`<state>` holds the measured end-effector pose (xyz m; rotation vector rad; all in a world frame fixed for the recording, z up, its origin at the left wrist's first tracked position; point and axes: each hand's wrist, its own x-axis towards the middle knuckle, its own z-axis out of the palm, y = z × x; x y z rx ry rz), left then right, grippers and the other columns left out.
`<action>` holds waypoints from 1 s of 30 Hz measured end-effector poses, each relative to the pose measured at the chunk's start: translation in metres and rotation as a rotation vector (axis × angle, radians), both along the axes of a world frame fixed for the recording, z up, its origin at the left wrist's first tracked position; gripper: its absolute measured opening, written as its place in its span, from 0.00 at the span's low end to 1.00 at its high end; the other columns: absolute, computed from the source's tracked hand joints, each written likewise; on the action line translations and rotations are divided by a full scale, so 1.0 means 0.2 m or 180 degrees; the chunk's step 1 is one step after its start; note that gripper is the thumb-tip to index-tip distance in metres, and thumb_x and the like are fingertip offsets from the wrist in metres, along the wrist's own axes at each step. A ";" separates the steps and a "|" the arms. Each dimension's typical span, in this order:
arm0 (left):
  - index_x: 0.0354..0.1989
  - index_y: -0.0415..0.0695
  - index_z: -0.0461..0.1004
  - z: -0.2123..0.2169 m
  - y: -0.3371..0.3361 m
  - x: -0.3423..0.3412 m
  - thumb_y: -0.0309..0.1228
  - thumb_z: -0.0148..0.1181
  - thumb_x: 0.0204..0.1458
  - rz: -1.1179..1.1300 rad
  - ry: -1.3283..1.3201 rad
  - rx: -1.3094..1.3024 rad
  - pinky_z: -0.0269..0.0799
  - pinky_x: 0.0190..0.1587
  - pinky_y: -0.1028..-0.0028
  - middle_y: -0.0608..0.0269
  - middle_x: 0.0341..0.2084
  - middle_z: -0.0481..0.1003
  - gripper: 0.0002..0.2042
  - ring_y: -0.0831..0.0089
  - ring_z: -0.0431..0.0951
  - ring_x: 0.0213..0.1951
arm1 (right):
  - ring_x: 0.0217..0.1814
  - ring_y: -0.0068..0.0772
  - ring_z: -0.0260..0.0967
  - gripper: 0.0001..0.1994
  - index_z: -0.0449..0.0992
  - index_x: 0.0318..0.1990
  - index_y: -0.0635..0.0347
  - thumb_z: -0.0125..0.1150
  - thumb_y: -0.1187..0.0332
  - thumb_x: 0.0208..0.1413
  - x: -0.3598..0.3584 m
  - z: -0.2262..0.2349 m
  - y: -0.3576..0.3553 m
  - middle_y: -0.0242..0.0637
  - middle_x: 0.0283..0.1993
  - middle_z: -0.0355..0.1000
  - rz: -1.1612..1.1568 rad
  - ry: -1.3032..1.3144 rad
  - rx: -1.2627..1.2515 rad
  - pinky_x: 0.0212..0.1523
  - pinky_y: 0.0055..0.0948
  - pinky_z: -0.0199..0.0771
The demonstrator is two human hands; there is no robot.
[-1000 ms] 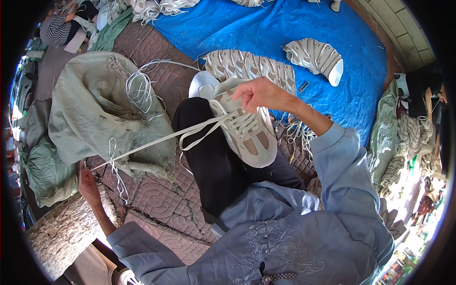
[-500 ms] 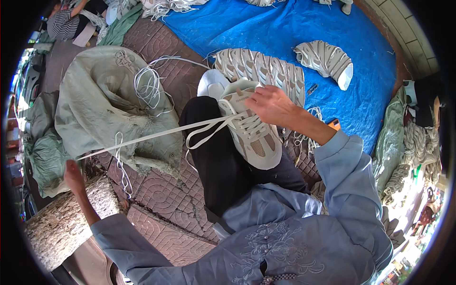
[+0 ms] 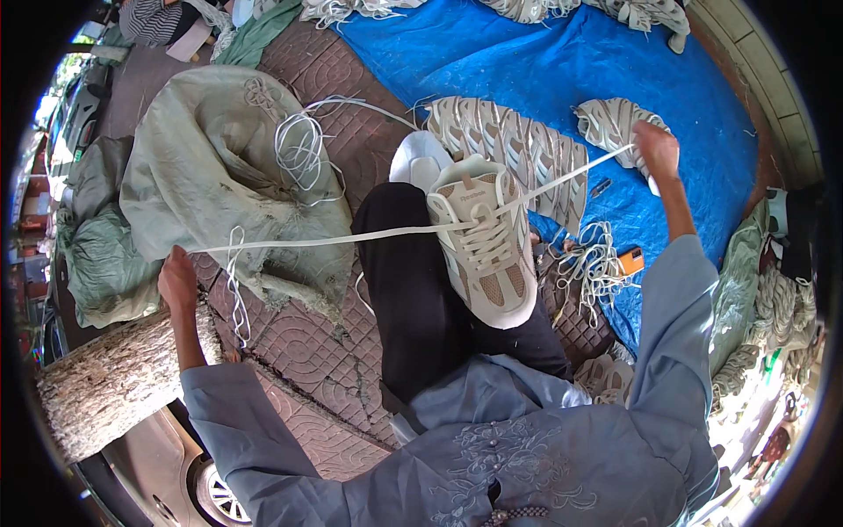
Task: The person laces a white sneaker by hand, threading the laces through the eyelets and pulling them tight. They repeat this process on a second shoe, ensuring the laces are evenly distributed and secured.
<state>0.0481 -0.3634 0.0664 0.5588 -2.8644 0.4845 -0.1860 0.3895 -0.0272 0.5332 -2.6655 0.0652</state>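
Observation:
A beige and white sneaker [image 3: 492, 255] rests on my dark-trousered lap, toe toward me, its laces crossing over the tongue. Out to the left, my left hand [image 3: 178, 277] is closed on one end of the flat white shoelace [image 3: 325, 239]. My right hand [image 3: 657, 149], raised at the right over the blue sheet, grips the other end. Both halves of the lace run taut from the sneaker's upper eyelets. Behind the sneaker, near my knee, sits a white shoe-shaped piece [image 3: 417, 160].
A row of similar sneakers [image 3: 509, 145] and a smaller stack [image 3: 606, 123] lie on the blue sheet [image 3: 448, 53]. Loose laces [image 3: 597, 263] surround an orange phone-like object [image 3: 630, 261]. At left are a grey-green sack [image 3: 202, 158] with coiled white laces [image 3: 299, 145] and a stone block [image 3: 114, 386].
My right hand has left the sneaker's collar and swung out to the upper right, drawing its lace end straight. My left hand remains far left, slightly higher, holding its end.

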 end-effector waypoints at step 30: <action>0.28 0.38 0.69 -0.29 1.73 -0.29 0.23 0.51 0.47 -0.0748 -0.1106 0.6564 0.58 0.17 0.81 0.67 0.20 0.70 0.02 0.84 0.62 0.15 | 0.24 0.33 0.65 0.09 0.69 0.24 0.56 0.55 0.78 0.29 0.50 0.03 -1.08 0.31 0.20 0.65 0.2261 -0.0813 -0.1697 0.26 0.31 0.66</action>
